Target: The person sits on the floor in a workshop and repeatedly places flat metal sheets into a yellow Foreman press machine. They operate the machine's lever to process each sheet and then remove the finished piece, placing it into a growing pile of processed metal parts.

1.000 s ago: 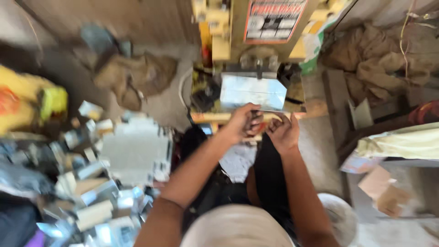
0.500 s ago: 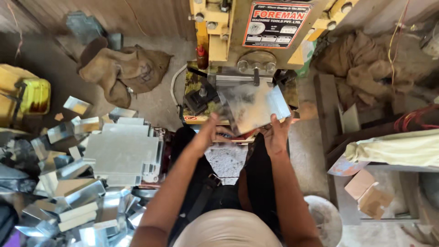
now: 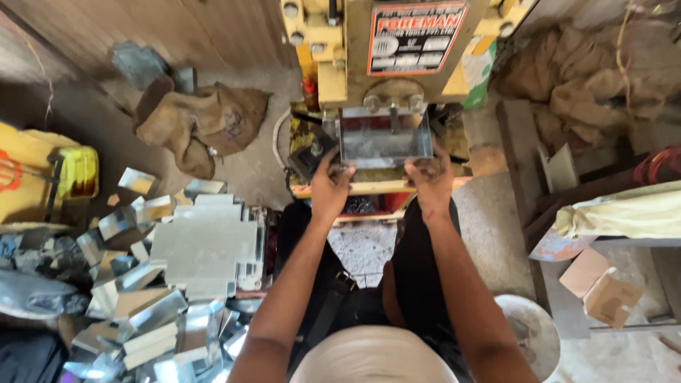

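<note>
A shiny sheet-metal piece with turned-up side edges lies in the bed of a yellow press machine. My left hand grips its near left corner. My right hand grips its near right corner. Both arms reach forward from my lap, and my dark trousers show below them. The machine's round fittings sit just above the piece.
A heap of bent shiny metal pieces lies on the floor at my left. Burlap sacks lie behind it, with a yellow container at far left. Cardboard boxes and a cloth-covered bench are on the right. A round pale object rests by my right leg.
The metal piece was held tilted above my lap and now lies flat in the press bed. Both hands moved forward with it, and my head tilted to face the machine.
</note>
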